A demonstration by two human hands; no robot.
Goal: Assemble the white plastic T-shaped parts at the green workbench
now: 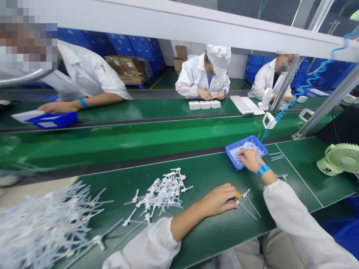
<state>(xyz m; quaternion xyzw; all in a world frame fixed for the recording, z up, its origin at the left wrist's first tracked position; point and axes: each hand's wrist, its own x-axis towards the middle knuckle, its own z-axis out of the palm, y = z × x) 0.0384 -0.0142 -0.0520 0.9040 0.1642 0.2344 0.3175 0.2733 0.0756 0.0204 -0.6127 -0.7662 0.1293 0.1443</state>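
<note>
My left hand [221, 200] is low over the green bench, a yellow cover on one finger. Its thumb and finger close on a white fitting with a thin tube [248, 211]. A second tubed fitting [254, 205] lies right beside it. My right hand [250, 158], wearing a blue wrist band [263, 170] and a yellow finger cover, reaches into a blue tray [238, 167] of small white pieces [248, 145]. Its fingertips are bent together among them; what they pinch is hidden. Left of my left hand is a pile of white tubed fittings [165, 190].
A larger heap of tubed fittings [47, 228] covers the bench's left end. A green fan [336, 158] stands at right, near loose thin tubes [276, 156]. Beyond a green conveyor belt [134, 136], several people in white coats work. A coiled blue hose [304, 87] hangs at right.
</note>
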